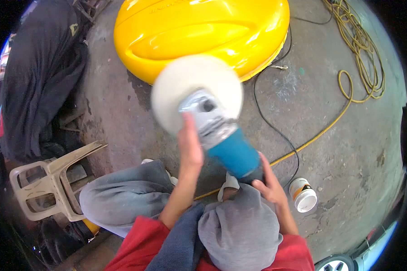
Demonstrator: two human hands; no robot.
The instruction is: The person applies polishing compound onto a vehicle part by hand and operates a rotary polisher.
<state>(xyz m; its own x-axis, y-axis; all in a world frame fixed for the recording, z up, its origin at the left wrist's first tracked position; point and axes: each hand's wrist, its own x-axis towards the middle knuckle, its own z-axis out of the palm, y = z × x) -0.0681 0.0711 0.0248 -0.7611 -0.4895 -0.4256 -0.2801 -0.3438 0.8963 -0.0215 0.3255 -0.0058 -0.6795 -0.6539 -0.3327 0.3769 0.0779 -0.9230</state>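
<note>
My left hand (191, 142) grips the silver head of a blue power polisher (234, 151). Wrapped round the dark rear end of its body is my right hand (271, 180). The polisher's round white pad (167, 90), blurred, overlaps the lower edge of a glossy yellow moulded piece (203, 29); whether they touch is hard to tell. My left fingertips are partly hidden behind the tool.
A beige plastic stool (56, 180) lies at the left below a dark cloth heap (36, 77). A white tub (305, 203) stands at the right. A black cable (262, 113) and a coiled yellow hose (319, 135) cross the concrete floor. A car wheel (334, 264) shows bottom right.
</note>
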